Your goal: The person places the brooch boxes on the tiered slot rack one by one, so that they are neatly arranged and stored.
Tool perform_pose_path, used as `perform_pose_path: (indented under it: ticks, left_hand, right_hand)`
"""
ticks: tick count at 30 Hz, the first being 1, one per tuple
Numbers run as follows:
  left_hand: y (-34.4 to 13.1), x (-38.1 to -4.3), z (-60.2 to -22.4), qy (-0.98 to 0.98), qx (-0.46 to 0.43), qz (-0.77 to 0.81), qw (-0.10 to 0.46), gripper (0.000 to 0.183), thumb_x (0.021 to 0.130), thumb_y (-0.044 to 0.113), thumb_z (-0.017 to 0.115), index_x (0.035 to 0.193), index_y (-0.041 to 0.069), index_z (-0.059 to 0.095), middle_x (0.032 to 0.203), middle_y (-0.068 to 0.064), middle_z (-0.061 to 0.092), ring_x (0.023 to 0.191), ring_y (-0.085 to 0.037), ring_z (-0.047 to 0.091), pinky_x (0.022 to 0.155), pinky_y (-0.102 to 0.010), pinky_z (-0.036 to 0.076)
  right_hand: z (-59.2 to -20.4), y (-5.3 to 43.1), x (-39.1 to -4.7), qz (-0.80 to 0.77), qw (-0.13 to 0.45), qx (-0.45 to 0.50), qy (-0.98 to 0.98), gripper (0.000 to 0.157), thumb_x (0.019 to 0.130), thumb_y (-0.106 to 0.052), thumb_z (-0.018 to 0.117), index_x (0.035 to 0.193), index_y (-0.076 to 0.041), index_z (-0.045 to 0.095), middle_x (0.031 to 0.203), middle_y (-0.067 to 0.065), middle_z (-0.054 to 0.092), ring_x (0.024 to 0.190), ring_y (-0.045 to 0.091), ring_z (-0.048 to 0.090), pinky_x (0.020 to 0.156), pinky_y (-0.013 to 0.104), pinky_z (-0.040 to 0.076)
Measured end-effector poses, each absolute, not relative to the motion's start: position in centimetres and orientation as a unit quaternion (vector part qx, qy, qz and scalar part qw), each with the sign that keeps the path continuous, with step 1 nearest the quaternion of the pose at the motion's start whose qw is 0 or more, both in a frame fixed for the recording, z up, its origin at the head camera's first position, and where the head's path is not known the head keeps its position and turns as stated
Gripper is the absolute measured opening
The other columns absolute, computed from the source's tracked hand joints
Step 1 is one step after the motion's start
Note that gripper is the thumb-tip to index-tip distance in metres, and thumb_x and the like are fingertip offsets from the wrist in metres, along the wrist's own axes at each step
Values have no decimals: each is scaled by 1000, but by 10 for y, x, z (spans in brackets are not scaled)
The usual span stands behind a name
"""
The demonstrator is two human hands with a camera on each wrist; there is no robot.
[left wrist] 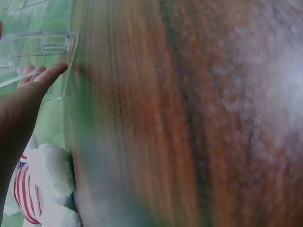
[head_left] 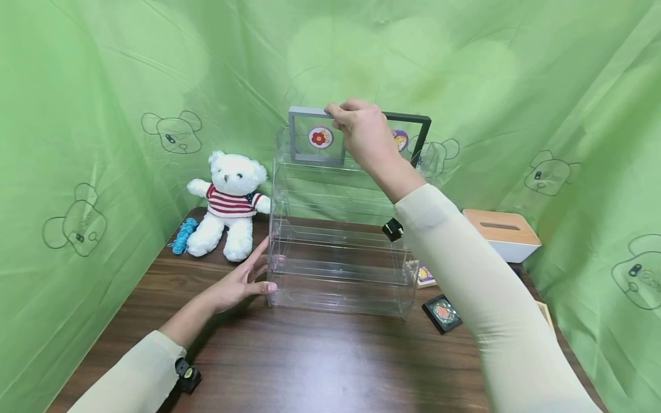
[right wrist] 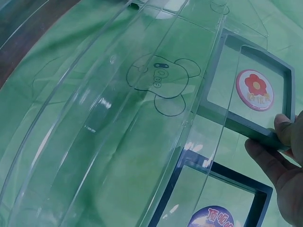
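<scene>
A clear acrylic tiered display stand (head_left: 338, 267) stands upright on the brown wooden table (head_left: 310, 355). My left hand (head_left: 240, 284) rests on its left side, thumb at the front edge and fingers extended along the side panel. Up at the top tier, my right hand (head_left: 364, 132) pinches the upper right corner of a grey square display frame (right wrist: 227, 118). A round badge with a red flower (head_left: 321, 137) sits inside that frame. Beside it on the same tier is a black display frame (head_left: 424, 135) with a purple badge (head_left: 400, 139), partly hidden by my right hand.
A white teddy bear (head_left: 234, 175) in a striped sweater sits left of the stand, beside a blue yarn bundle (head_left: 184, 235). To the right lie a small black frame (head_left: 442, 314), a light wooden frame (head_left: 426, 277) and a tissue box (head_left: 502, 226). Green curtains surround the table.
</scene>
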State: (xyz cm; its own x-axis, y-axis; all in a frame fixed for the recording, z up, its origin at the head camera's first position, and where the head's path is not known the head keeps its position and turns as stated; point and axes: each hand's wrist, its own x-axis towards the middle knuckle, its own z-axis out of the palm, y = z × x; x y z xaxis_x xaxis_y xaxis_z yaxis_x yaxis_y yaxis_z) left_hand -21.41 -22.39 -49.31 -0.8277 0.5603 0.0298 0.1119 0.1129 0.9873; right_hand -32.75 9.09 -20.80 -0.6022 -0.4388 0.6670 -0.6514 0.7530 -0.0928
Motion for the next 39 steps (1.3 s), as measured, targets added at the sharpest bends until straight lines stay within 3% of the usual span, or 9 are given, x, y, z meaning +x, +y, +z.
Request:
perform_pose_path:
  ticks: [4, 11, 19, 31, 39]
  left_hand:
    - [-224, -214, -493, 722, 232, 626, 182, 115, 105, 11, 75, 178, 40, -9, 177, -32, 28, 167, -58, 16, 128, -67, 32]
    - [-223, -215, -494, 720, 229, 629, 180, 116, 105, 11, 76, 177, 41, -9, 177, -32, 29, 168, -57, 13, 130, -71, 24]
    - [-223, -213, -498, 716, 234, 633, 178, 116, 104, 10, 76, 177, 41, -9, 178, -32, 27, 168, -58, 12, 129, -73, 25]
    - [-221, -213, -494, 712, 234, 637, 180, 116, 104, 10, 76, 177, 41, -8, 179, -31, 24, 169, -57, 11, 129, -74, 27]
    - [-220, -213, -495, 708, 239, 638, 184, 117, 104, 8, 76, 178, 39, -10, 177, -33, 28, 168, -57, 15, 128, -71, 31]
  right_hand:
    - [-209, 90, -328, 161, 317, 307, -883, 35, 111, 1, 59, 136, -13, 80, 121, 12, 80, 115, 32, 79, 103, 42, 64]
    - [-210, 90, -328, 153, 318, 303, -885, 38, 112, 3, 57, 138, -12, 79, 122, 12, 80, 115, 32, 80, 102, 43, 65]
    - [-212, 89, -329, 129, 311, 313, -888, 41, 111, 6, 55, 142, -11, 76, 133, 14, 79, 122, 34, 78, 103, 45, 65]
    - [-201, 91, -328, 113, 259, 289, -915, 42, 114, -7, 59, 155, -14, 66, 150, 11, 72, 143, 36, 65, 119, 47, 56]
    - [-197, 106, -317, 134, 266, 314, -902, 50, 114, -24, 64, 163, -15, 57, 157, 13, 66, 151, 35, 57, 127, 48, 48]
